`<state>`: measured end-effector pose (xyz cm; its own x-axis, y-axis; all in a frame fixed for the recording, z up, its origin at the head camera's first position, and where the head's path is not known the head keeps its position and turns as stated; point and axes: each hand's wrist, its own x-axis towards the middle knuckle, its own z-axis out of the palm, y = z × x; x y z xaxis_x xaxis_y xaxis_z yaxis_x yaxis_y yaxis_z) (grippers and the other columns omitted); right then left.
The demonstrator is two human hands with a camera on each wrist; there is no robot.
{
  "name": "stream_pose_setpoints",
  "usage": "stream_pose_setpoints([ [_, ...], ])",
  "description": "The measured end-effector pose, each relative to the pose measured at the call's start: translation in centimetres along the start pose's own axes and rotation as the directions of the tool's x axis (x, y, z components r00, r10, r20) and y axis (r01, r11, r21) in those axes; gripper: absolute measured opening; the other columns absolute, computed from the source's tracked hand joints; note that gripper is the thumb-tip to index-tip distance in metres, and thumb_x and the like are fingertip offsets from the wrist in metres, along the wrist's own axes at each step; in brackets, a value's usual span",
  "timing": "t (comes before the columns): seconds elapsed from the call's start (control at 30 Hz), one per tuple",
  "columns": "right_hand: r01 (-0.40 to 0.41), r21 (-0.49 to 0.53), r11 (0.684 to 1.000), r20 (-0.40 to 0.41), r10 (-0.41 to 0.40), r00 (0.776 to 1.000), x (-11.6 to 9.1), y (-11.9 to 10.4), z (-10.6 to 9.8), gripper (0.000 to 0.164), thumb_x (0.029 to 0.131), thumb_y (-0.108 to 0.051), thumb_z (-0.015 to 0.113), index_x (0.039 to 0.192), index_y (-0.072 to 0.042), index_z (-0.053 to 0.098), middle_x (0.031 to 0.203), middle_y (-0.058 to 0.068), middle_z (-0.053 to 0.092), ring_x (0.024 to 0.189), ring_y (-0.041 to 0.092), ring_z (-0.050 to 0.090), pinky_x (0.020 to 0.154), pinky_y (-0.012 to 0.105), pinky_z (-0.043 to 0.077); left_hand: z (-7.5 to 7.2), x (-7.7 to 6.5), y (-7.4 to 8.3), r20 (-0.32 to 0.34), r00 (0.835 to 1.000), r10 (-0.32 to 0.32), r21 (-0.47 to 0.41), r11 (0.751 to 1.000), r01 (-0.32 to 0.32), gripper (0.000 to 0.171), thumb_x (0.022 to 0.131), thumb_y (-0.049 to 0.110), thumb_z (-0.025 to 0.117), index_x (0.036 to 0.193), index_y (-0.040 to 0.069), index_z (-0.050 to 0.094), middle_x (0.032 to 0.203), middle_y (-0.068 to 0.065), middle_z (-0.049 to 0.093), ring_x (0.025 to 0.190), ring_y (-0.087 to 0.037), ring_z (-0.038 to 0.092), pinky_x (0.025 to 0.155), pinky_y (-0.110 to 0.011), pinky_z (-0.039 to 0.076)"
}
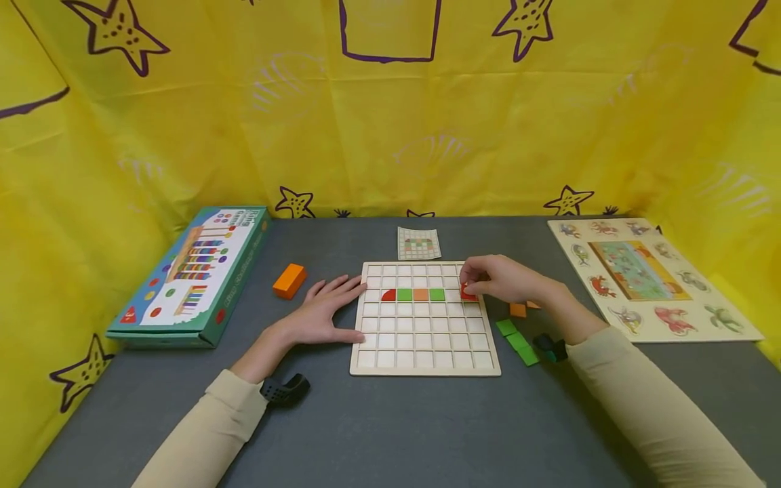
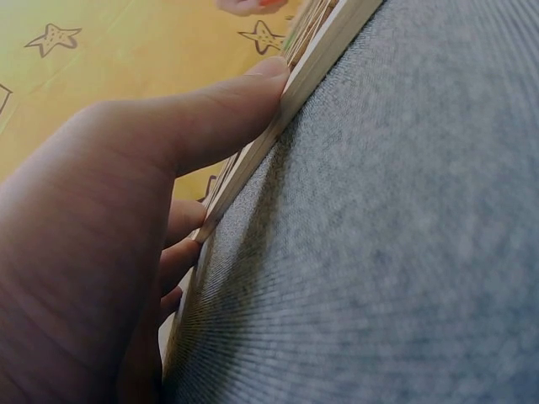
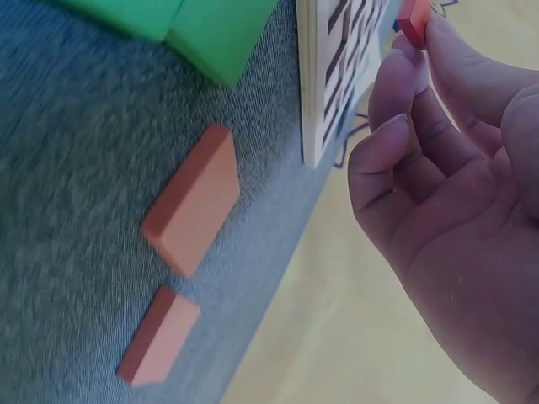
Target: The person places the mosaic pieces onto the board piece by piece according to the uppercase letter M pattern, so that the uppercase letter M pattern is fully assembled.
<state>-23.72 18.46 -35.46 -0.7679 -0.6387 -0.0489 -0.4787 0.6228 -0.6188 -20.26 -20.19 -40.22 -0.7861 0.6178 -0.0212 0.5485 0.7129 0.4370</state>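
A pale wooden grid board point(image 1: 425, 366) lies flat on the dark table. In one of its upper rows sit a red rounded tile point(image 1: 389, 295), a green tile point(image 1: 405, 295), an orange tile point(image 1: 421, 295) and another green tile point(image 1: 436, 295). My right hand point(image 1: 502, 278) pinches a red tile point(image 3: 414, 20) between thumb and fingers, over the board's right side. My left hand point(image 1: 326, 313) rests at the board's left edge, fingers spread, with thumb and fingertips touching its rim.
Loose green tiles point(image 1: 518, 343) and orange tiles point(image 1: 517, 310) lie right of the board. Behind it is a small pattern card point(image 1: 418, 244). An orange block point(image 1: 289, 281) and a game box point(image 1: 189, 271) stand left; a sea-animal puzzle board point(image 1: 655, 278) lies right.
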Motion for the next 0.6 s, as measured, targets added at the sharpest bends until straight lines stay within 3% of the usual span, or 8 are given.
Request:
stream_pose_setpoints([
  [0.6, -0.022, 0.017, 1.000, 0.024, 0.022, 0.999, 2.5, 0.0, 1.1, 0.005, 0.096, -0.008, 0.070, 0.098, -0.007, 0.065, 0.086, 0.000, 0.064, 0.080, 0.019, 0.056, 0.077, 0.037, 0.047, 0.0, 0.0, 0.0, 0.003, 1.000, -0.008, 0.003, 1.000, 0.008, 0.100, 0.084, 0.061, 0.073, 0.161, 0.015, 0.030, 0.166, -0.006, 0.022, 0.153, -0.032, 0.010, 0.114, -0.063, 0.001],
])
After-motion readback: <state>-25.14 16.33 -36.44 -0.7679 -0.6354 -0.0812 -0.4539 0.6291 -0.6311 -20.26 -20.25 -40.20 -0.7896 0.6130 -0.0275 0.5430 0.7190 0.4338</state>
